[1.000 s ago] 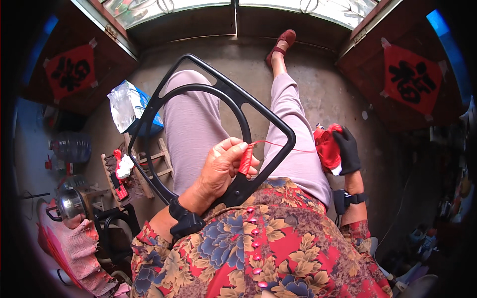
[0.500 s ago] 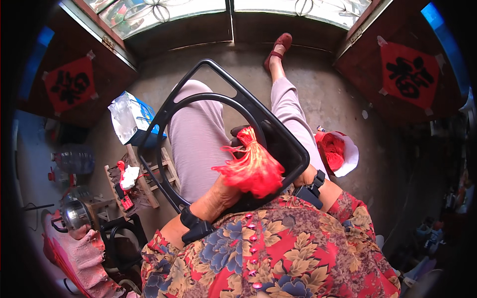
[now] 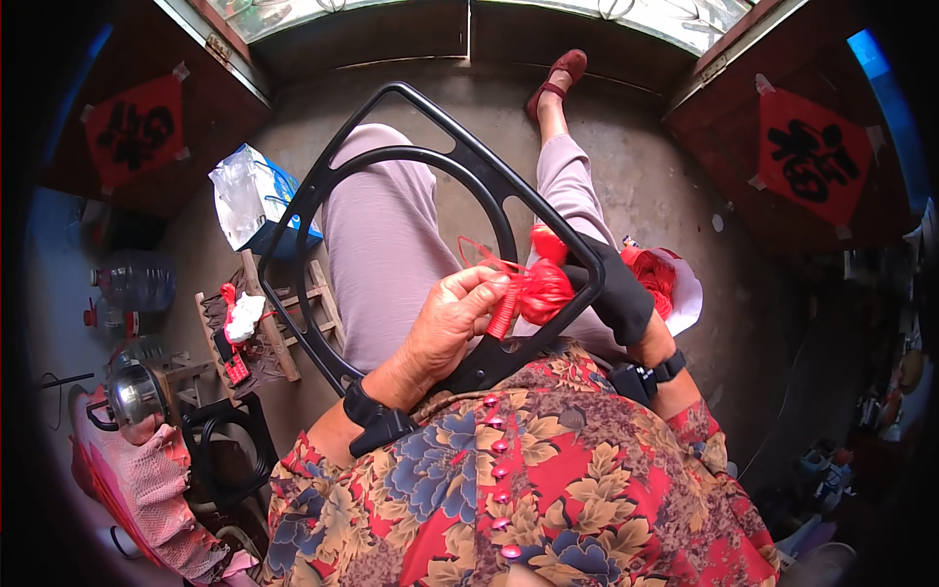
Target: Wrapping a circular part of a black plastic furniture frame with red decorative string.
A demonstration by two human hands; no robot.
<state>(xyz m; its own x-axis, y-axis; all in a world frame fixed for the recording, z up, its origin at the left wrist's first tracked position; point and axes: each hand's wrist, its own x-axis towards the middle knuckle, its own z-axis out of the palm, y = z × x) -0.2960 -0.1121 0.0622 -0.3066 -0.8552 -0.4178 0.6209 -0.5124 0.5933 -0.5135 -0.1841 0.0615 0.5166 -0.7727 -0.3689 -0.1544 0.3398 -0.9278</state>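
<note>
From where I stand, the red coil (image 3: 503,311) sits wound around the inner ring of a black frame (image 3: 433,111), at the ring's four o'clock. The frame lies tilted across the person's thighs, a corner toward twelve. The bare left hand (image 3: 448,323) has thumb and forefinger pinched together at the coil's upper end, a loose red strand looping up toward eleven. Just beside the coil, toward two o'clock, the black-gloved right hand (image 3: 608,282) is closed around a bundle of red cord (image 3: 544,292), its fingers partly hidden by it.

Reckoned from the coil, a white bag (image 3: 689,296) with more red cord is at three, a wooden stool (image 3: 287,347) at nine, a blue-and-white bag (image 3: 245,203) at ten.
</note>
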